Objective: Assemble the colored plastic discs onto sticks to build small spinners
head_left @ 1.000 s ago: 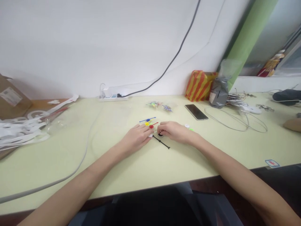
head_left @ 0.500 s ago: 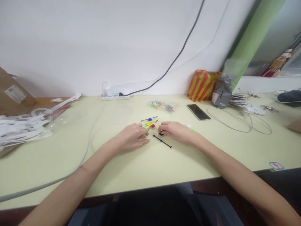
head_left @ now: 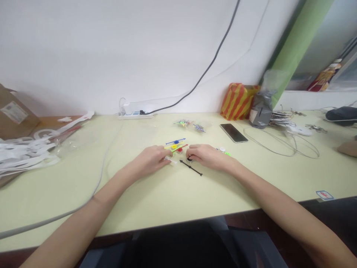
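Observation:
My left hand [head_left: 152,158] is closed, its fingertips pinching a whitish, partly see-through arrow-like piece [head_left: 173,161] just above the table. Fingers of my right hand [head_left: 208,155] grip a small black round piece [head_left: 189,159], partly covered by the fingertips. A black arrow [head_left: 192,169] lies flat in front of that hand. Between and beyond the hands are a blue arrow with a round hub [head_left: 176,142], a yellow one [head_left: 174,147] and a red round piece [head_left: 179,150] with a red arrow. A green arrow is partly hidden by my left fingers.
Small bags of coloured pieces [head_left: 182,123] lie farther back. A phone [head_left: 234,133], a striped bag [head_left: 237,102] and a grey bag [head_left: 260,111] are at the right. A white round piece [head_left: 222,149] sits behind my right wrist. White strips [head_left: 25,152] and a cable [head_left: 95,191] lie left.
My left hand has shifted slightly left and back, and the whitish piece at its fingertips shows more. My right hand stays on the black round piece.

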Motion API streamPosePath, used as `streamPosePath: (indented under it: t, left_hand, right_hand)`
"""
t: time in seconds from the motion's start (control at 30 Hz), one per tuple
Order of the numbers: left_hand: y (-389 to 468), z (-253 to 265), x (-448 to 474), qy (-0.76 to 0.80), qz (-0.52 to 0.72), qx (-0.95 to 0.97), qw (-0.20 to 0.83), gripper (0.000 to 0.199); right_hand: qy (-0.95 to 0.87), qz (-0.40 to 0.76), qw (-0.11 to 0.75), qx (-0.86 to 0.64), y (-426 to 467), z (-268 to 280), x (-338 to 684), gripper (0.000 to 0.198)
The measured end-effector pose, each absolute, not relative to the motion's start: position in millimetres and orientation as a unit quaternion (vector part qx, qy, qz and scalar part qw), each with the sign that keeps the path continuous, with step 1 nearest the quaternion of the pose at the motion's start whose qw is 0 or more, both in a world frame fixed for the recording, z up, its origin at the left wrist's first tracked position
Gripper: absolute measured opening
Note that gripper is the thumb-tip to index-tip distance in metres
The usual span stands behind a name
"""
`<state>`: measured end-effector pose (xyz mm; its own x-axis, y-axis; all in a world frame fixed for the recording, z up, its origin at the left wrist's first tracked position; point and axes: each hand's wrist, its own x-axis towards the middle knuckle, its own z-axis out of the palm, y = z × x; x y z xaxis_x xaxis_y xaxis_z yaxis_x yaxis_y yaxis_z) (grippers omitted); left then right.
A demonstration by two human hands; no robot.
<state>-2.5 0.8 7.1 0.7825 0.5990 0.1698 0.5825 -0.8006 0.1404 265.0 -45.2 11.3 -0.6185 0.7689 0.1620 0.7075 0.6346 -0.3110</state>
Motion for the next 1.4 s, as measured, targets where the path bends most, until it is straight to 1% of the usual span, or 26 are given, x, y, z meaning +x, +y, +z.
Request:
streamPosePath:
  t: [0.1,0.17,0.23,0.3,0.33,0.4,0.43,0.47,0.53,0.57,0.63,0.73,0.83,0.93,1.2,1.3,1.4]
  left_hand:
    - [2.8,6.2,-4.7,0.331,0.114,0.936,0.047,0.02]
    - [4.0,5.8,-5.7,0.339,0.126,0.93,0.057,0.02]
    - [5.2,5.4,-6.6,0.346,0.14,0.926,0.059,0.021]
    - [5.4,5.6,-6.9,0.354,0.155,0.921,0.059,0.025]
    - [4.8,6.0,-6.6,0.356,0.162,0.918,0.06,0.029]
    - [1.3,7.8,-4.5,0.351,0.182,0.916,0.06,0.036]
    - [-1.5,9.0,-2.6,0.341,0.191,0.919,0.059,0.038]
    - [-4.9,10.3,-0.1,0.326,0.196,0.923,0.055,0.039]
    - [-12.4,12.3,5.7,0.282,0.187,0.94,0.041,0.037]
    - [-16.0,12.6,8.6,0.26,0.177,0.949,0.031,0.036]
    - [-21.3,11.4,13.4,0.228,0.167,0.959,0.013,0.036]
    - [-23.1,6.1,15.9,0.211,0.171,0.962,0.006,0.038]
    - [-20.7,1.6,14.2,0.217,0.175,0.96,0.009,0.04]
    - [-19.3,1.3,12.8,0.217,0.174,0.96,0.017,0.043]
    - [-21.2,8.4,10.8,0.198,0.191,0.961,0.026,0.041]
    - [-18.7,8.2,8.0,0.211,0.208,0.955,0.015,0.042]
    - [-15.9,6.3,7.2,0.222,0.212,0.952,0.009,0.045]
  right_hand:
    - [-0.89,0.104,0.149,-0.418,-46.2,10.5,263.7,0.02]
    - [-0.883,0.108,0.162,-0.427,-48.1,10.5,261.4,0.026]
    - [-0.877,0.135,0.177,-0.427,-50.9,11.6,258.1,0.034]
    - [-0.872,0.174,0.187,-0.418,-53.7,13.4,255.3,0.036]
    - [-0.87,0.185,0.191,-0.416,-54.7,14.1,254.4,0.033]
    - [-0.87,0.188,0.185,-0.417,-55.0,14.7,254.1,0.019]
    - [-0.872,0.189,0.174,-0.417,-54.4,14.5,254.7,0.012]
    - [-0.875,0.198,0.156,-0.414,-53.4,13.9,255.5,0.01]
    - [-0.878,0.238,0.121,-0.398,-51.3,12.3,257.1,0.014]
    - [-0.877,0.258,0.112,-0.389,-50.4,11.6,257.5,0.012]
    - [-0.875,0.281,0.119,-0.376,-49.6,10.3,257.7,0.004]
    - [-0.87,0.3,0.141,-0.366,-49.3,8.9,258.5,0.008]
    - [-0.863,0.332,0.143,-0.353,-47.8,7.7,262.3,0.004]
    - [-0.861,0.356,0.149,-0.331,-44.9,6.0,266.9,0.006]
    - [-0.845,0.406,0.173,-0.302,-39.4,0.4,266.2,0.015]
    - [-0.843,0.409,0.167,-0.306,-36.8,-0.4,266.6,0.018]
    - [-0.838,0.432,0.142,-0.302,-33.6,-1.6,269.5,0.023]
